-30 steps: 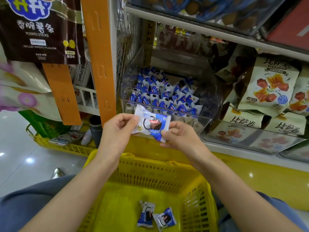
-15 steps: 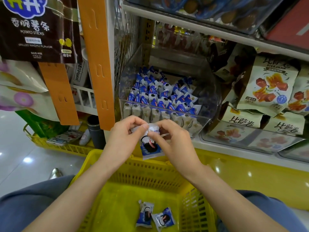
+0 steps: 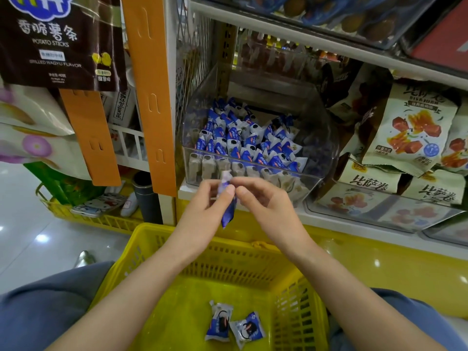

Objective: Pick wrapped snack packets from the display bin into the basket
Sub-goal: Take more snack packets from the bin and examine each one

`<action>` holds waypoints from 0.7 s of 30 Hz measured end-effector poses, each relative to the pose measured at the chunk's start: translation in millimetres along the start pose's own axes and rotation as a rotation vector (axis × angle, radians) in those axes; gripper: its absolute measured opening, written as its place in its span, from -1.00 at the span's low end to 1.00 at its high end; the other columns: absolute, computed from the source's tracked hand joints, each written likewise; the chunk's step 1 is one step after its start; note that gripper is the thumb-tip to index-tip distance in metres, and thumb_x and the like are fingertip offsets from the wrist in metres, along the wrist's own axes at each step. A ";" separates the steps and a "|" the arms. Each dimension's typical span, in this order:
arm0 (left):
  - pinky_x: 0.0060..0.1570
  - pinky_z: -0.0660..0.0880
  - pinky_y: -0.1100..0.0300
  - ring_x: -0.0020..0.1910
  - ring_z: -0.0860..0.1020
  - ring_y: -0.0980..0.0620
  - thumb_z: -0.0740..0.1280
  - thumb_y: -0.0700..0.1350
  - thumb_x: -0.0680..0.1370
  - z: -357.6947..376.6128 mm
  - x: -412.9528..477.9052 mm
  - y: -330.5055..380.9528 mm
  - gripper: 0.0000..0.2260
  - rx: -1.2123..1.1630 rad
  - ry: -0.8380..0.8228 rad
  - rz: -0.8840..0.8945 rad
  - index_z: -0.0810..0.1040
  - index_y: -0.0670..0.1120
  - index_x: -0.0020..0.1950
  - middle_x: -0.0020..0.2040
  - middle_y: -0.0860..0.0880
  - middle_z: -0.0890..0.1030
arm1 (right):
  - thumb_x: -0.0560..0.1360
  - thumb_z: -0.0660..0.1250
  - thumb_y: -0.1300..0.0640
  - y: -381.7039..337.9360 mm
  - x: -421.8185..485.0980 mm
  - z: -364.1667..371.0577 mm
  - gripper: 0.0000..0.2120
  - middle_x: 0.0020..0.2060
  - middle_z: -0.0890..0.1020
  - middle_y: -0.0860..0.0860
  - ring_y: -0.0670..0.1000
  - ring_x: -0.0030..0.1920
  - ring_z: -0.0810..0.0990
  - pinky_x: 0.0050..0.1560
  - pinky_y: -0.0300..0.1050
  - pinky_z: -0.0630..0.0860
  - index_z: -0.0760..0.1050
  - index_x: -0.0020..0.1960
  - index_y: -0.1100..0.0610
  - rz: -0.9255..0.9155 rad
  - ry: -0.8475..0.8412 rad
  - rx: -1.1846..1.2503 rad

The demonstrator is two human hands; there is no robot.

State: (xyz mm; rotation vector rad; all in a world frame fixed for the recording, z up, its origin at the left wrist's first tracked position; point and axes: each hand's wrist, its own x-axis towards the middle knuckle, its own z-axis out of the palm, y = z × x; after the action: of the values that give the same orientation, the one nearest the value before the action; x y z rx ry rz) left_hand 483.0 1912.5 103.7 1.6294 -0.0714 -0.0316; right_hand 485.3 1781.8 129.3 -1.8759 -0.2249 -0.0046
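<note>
Blue-and-white packet (image 3: 228, 210) pinched at its top between left hand (image 3: 202, 214) and right hand (image 3: 268, 209), hung edge-on above the yellow basket (image 3: 253, 264), just in front of the clear bin (image 3: 326, 148) of like packets. Two more packets (image 3: 219, 323) laid on basket floor.

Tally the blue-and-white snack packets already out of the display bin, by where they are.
Loose packets in the yellow basket: 2
Held packet, pinched by the left hand: 1
Total: 3
</note>
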 end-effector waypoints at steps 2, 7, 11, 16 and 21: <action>0.14 0.46 0.17 0.05 0.57 0.18 0.18 0.01 0.58 0.9 2.4 -0.5 -0.89 -0.151 -0.015 -0.086 0.48 0.12 0.02 0.01 0.11 0.61 | 0.49 0.31 0.29 0.7 -1.7 0.7 -0.75 0.06 0.59 -0.04 -0.21 0.06 0.56 0.14 -0.28 0.48 0.55 0.14 0.10 -0.052 -0.023 -0.103; 0.15 0.50 0.05 0.07 0.61 0.04 0.14 -0.04 0.61 4.1 2.5 1.3 -0.84 -0.287 0.003 -0.150 0.51 0.06 0.07 0.08 -0.05 0.62 | 0.37 0.48 0.14 4.8 -3.2 4.8 -0.59 0.08 0.51 -0.06 -0.22 0.07 0.53 0.13 -0.36 0.47 0.49 0.18 0.03 -0.106 0.071 -0.220; 0.06 0.54 0.13 0.00 0.62 0.15 0.15 -0.02 0.60 2.9 0.2 2.1 -0.84 -0.183 -0.007 -0.077 0.52 0.09 0.03 -0.01 0.04 0.64 | 0.38 0.47 0.13 4.4 -2.1 4.6 -0.60 0.06 0.56 -0.07 -0.26 0.02 0.56 0.04 -0.47 0.46 0.52 0.19 0.08 -0.165 0.100 -0.278; 0.06 0.55 0.14 -0.02 0.61 0.15 0.15 -0.08 0.61 -1.3 -0.2 8.4 -0.83 -0.109 0.025 0.003 0.52 0.08 0.07 -0.04 0.06 0.64 | 0.48 0.35 0.24 -0.4 0.3 -0.6 -0.70 0.04 0.60 -0.14 -0.32 0.01 0.57 0.06 -0.41 0.49 0.54 0.21 0.13 -0.134 0.037 -0.170; -0.04 0.59 0.20 -0.01 0.61 0.16 0.25 -0.03 0.54 -1.5 0.7 12.1 -0.65 -0.115 -0.017 -0.025 0.42 -0.04 0.32 0.05 0.01 0.61 | 0.55 0.22 0.26 -2.6 1.9 -3.7 -0.76 -0.16 0.62 -0.23 -0.23 -0.09 0.62 -0.05 -0.33 0.55 0.58 0.07 0.03 -0.104 0.049 -0.124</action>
State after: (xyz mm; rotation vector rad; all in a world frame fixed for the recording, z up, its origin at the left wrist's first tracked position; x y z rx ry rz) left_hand 483.5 1913.3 115.8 1.5147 -0.0612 -0.0680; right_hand 487.1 1779.4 133.1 -1.9826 -0.2935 -0.1383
